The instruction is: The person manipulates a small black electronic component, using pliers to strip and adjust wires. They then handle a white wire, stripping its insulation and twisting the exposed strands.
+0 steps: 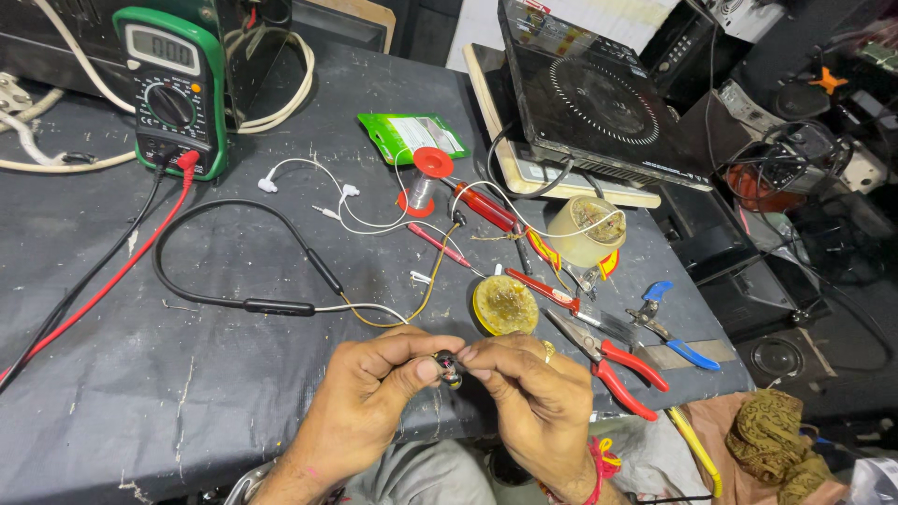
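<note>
Both hands (374, 388) (533, 388) pinching small dark earbud (449, 367), scuffed grey table (112, 374)

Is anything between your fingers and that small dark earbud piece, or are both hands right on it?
Nothing visible stands between. The left hand and right hand both pinch the small dark earbud piece directly at the fingertips, above the front edge of the grey worktable. The yellow flux tin lies beyond them, clear of the grip.

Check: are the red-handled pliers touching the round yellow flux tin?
Apart. The head view shows bare dark table between the red-handled pliers and the round yellow flux tin; the plier tips stop short of its rim.
</note>
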